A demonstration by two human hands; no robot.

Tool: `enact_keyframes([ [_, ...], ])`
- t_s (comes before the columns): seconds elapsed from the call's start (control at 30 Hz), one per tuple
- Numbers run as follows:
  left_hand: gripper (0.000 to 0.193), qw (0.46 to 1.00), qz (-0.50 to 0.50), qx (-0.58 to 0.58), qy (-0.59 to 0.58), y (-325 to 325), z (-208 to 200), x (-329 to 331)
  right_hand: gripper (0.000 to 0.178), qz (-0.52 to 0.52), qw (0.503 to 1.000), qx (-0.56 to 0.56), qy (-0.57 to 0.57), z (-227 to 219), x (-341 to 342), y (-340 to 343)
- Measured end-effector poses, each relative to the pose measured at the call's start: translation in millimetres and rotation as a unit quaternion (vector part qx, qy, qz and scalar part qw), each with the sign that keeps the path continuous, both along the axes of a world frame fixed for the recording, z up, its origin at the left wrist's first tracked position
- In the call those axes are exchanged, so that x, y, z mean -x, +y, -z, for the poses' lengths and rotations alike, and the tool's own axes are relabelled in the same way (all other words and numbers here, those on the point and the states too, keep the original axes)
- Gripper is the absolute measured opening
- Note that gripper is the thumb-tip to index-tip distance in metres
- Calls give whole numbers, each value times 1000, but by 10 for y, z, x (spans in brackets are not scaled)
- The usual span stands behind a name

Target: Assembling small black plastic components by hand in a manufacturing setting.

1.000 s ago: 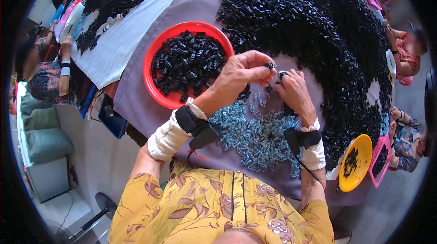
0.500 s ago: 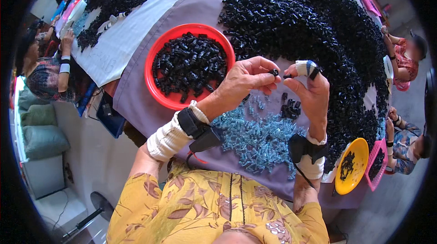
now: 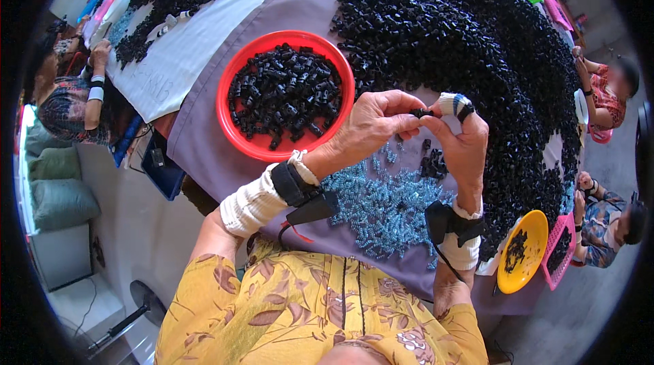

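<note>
White cloth (image 3: 180, 41) left of the red basin (image 3: 348, 86) bears handwritten marks. Right of that basin, your left hand (image 3: 368, 122) pinches a small black piece (image 3: 421, 113), while your right hand (image 3: 468, 144) closes thumb and finger on its other end. Half a second ago, a gap separated your fingertips; now they meet.

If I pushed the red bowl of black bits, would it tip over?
Probably not easily: the red bowl looks wide and low. It might drag or rumple the purple cloth under it. A hard shove could spill some black bits, since they look loose inside.
</note>
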State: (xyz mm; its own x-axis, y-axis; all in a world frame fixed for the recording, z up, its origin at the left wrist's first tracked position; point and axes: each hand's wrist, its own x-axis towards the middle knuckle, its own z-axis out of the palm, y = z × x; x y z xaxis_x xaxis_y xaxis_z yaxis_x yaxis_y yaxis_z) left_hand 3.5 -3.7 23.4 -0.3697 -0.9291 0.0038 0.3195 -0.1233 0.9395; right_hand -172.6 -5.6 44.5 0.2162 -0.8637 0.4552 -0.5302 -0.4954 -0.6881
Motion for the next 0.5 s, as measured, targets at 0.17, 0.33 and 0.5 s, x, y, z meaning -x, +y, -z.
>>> enact_keyframes([
  [0.17,19,1000,-12,19,-14,4,26,26,22,12,998,12,52,-38,6,8],
  [0.33,19,999,-15,29,-17,0,36,27,21,-8,992,67,107,-109,9,17],
  [0.5,19,999,-18,17,-25,-6,31,27,19,-15,973,113,201,-151,-3,41],
])
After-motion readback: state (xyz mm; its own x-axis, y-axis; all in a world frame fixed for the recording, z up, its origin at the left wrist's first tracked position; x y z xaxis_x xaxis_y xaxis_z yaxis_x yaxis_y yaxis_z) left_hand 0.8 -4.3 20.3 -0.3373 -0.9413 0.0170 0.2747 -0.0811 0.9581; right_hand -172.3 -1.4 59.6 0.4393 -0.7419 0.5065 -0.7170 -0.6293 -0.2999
